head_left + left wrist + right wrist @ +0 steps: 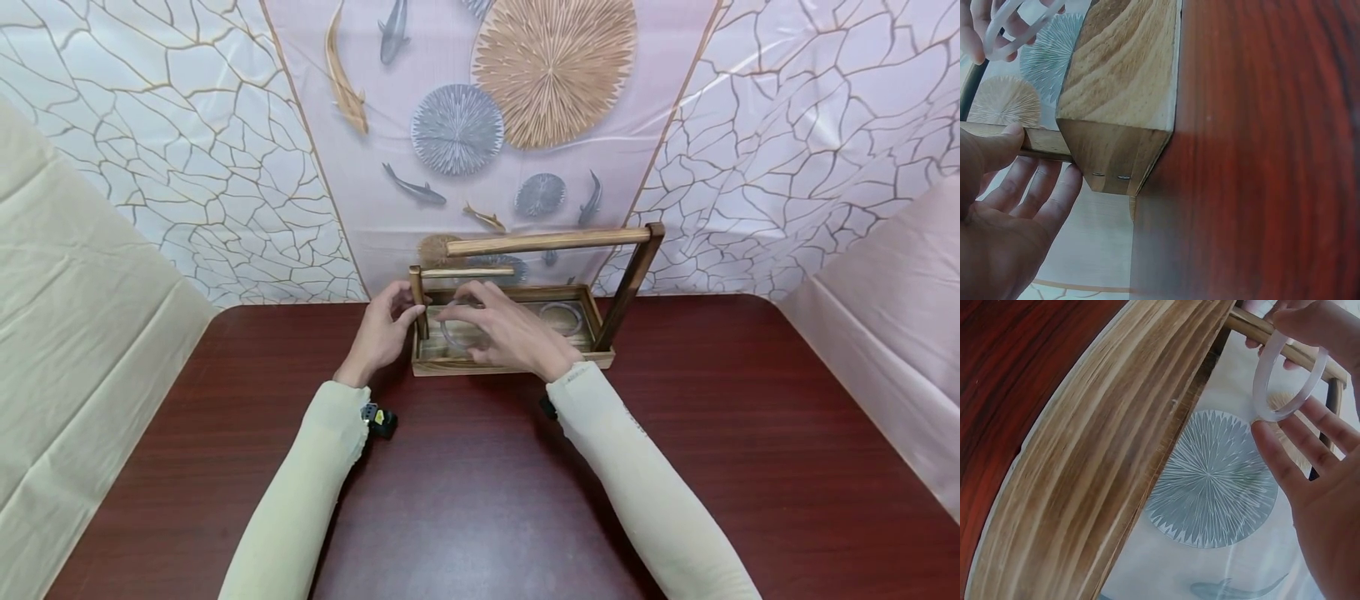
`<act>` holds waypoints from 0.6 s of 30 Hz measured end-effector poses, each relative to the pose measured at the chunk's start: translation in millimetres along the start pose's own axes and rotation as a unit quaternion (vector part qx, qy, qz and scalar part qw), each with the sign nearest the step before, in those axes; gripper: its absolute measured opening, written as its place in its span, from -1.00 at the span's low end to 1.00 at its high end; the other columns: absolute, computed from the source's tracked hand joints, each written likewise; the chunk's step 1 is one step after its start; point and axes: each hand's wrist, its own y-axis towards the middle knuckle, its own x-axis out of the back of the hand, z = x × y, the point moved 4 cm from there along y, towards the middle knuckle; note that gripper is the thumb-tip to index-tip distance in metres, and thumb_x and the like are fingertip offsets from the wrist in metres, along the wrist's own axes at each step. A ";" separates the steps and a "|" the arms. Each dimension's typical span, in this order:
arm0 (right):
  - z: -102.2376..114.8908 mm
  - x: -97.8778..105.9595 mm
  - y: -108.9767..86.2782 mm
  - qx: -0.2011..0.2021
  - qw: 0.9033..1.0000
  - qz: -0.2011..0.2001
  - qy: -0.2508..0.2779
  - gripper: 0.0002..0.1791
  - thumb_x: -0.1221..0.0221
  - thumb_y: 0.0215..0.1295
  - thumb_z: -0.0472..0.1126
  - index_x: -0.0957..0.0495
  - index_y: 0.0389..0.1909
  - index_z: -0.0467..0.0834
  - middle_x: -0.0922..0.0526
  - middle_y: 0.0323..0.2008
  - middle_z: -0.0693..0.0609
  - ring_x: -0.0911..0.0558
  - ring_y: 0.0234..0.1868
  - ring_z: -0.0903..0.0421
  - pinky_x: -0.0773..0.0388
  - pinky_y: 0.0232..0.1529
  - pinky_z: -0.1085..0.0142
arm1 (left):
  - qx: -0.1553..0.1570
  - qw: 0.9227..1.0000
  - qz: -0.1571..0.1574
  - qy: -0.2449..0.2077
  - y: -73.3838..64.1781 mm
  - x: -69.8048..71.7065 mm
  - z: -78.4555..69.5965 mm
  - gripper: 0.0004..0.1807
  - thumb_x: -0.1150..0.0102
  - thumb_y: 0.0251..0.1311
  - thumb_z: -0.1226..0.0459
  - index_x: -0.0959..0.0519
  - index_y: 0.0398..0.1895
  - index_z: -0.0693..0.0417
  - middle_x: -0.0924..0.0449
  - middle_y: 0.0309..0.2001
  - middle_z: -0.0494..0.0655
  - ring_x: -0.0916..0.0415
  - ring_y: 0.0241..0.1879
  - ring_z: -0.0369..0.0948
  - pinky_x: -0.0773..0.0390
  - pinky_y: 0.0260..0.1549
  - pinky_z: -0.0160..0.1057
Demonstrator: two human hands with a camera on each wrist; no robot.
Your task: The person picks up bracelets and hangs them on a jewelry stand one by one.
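Observation:
A wooden bangle stand (514, 364) has a tray base, a shorter post with a short bar at its left, and a taller post with a long bar at its right. My left hand (377, 335) grips the short post (1047, 142), thumb on one side and fingers behind. Over the tray's left part, my right hand (510, 329) holds a pale translucent bangle (1261, 384) between thumb and fingers, near the short post and below the short bar (468, 272). A second bangle (577, 317) lies in the tray at the right.
The long bar (555, 242) extends leftward above the right hand from the tall post (632, 287). A dark red wooden table (480, 508) carries the stand near its back edge. Behind hangs a patterned cloth (457, 196), with pale fabric walls at both sides.

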 end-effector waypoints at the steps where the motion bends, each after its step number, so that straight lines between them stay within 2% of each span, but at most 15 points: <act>1: 0.1 -0.1 -0.2 -0.001 1.000 -0.002 0.000 -0.33 -0.42 0.15 -0.23 -0.53 0.31 0.19 -0.41 0.29 -0.03 -0.44 0.23 -0.04 -0.57 0.11 0.17 | 0.000 1.000 0.000 0.000 0.1 0.1 0.2 -0.71 -0.09 0.48 0.32 -0.45 0.19 0.20 -0.57 0.09 0.17 -0.50 0.28 0.06 -0.48 0.27 0.08; 14: 0.5 0.0 -6.9 -0.016 1.000 -0.016 -0.001 -0.30 -0.41 0.16 -0.24 -0.50 0.34 0.19 -0.39 0.32 -0.03 -0.40 0.29 -0.01 -0.58 0.12 0.15 | -0.002 1.000 0.004 0.009 -0.6 0.3 0.5 -0.70 -0.09 0.49 0.30 -0.44 0.20 0.17 -0.59 0.08 0.15 -0.52 0.26 0.06 -0.49 0.24 0.09; 18: 1.8 0.7 -9.4 -0.021 1.000 -0.019 -0.011 -0.29 -0.42 0.18 -0.22 -0.48 0.36 0.21 -0.38 0.34 -0.02 -0.41 0.29 -0.02 -0.63 0.01 0.17 | -0.001 1.000 0.003 0.010 -0.9 0.8 -0.4 -0.70 -0.09 0.49 0.30 -0.44 0.20 0.18 -0.59 0.08 0.15 -0.52 0.26 0.06 -0.49 0.24 0.09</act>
